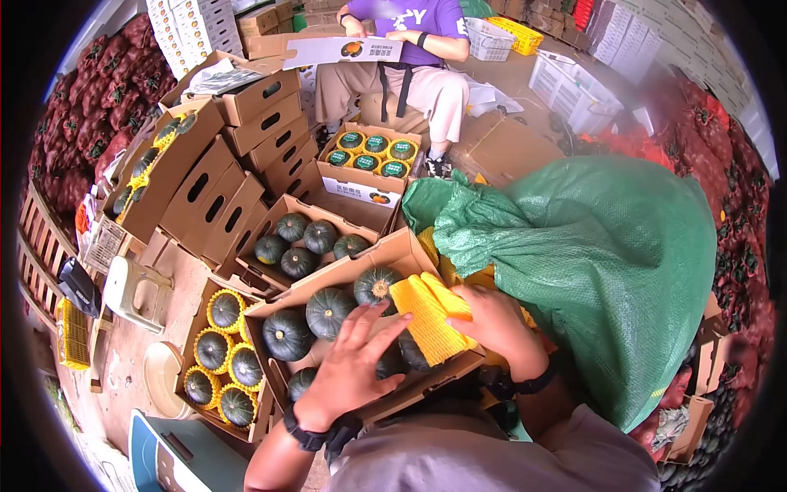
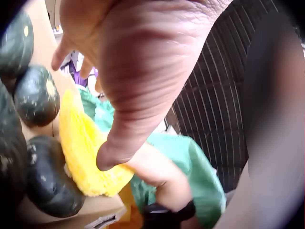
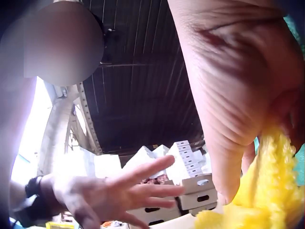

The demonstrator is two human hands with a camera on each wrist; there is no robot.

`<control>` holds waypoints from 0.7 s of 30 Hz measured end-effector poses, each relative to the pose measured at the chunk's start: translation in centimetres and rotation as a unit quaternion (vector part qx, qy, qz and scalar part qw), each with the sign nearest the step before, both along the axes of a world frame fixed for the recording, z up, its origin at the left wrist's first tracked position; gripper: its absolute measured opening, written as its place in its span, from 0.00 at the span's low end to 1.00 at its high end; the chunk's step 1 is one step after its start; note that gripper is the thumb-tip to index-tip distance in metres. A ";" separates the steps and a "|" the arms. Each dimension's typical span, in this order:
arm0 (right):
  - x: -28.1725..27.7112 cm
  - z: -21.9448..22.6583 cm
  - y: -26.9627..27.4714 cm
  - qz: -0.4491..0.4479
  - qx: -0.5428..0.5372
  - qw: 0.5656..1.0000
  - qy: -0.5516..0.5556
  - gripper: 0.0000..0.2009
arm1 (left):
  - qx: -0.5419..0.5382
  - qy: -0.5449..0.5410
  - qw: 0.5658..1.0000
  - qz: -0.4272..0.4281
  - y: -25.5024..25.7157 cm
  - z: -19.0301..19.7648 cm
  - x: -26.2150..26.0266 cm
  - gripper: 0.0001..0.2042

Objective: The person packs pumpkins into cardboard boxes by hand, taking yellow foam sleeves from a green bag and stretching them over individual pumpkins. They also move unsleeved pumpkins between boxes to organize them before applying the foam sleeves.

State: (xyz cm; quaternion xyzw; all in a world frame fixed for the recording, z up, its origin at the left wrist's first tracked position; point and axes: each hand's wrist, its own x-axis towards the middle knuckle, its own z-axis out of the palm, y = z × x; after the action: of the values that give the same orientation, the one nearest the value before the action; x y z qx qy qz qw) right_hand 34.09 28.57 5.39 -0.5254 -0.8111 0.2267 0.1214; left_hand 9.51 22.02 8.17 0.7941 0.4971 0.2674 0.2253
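Yellow foam netting, folded into a thick ribbed wad, at the right-hand end of the nearest carton, above dark green pumpkins. Right hand grips it, fingers and thumb pinched on its near edge. Left hand holds nothing: fingers spread over the same carton, pointing toward the netting; whether a fingertip touches, cannot tell. Dark bands on both wrists.

Pumpkins in this carton are bare, stems showing on several; some partly hidden by the left hand and the netting. Green woven sack bulges just beside the right forearm, more yellow netting between it and the carton.

To the left, a second carton with pumpkins each in a yellow net sleeve. Behind, bare pumpkins in another carton; beyond them a printed carton of labelled pumpkins in yellow sleeves. Seated person in purple shirt farther back, both hands on a flat printed panel. White stool at far left, on the floor.
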 end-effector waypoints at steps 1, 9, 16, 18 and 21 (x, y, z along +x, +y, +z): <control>-0.8 1.2 -0.5 0.001 0.042 0.999 -0.022 0.25 | 0.015 0.025 0.999 -0.014 0.7 -0.7 1.4 0.35; 12.8 -2.8 11.9 -0.200 -0.035 0.898 0.391 0.20 | 0.053 0.104 0.990 -0.073 3.6 -5.4 2.9 0.29; 17.5 -4.7 21.0 -0.441 -0.020 0.630 0.639 0.24 | 0.036 0.147 0.988 -0.025 3.2 -4.6 3.8 0.26; 15.0 -4.4 20.6 -0.395 -0.062 0.783 0.476 0.20 | 0.117 0.148 0.982 -0.019 3.6 -4.5 4.3 0.26; 12.6 -4.6 15.5 -0.186 0.069 0.962 0.187 0.17 | 0.113 0.155 0.975 -0.109 4.1 -5.9 4.2 0.24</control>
State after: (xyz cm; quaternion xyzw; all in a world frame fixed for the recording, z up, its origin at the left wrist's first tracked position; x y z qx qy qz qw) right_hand 46.69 44.05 0.78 -0.6059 -0.6753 0.2378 0.3468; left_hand 13.67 26.15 2.31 0.8959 0.4027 0.1691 0.0816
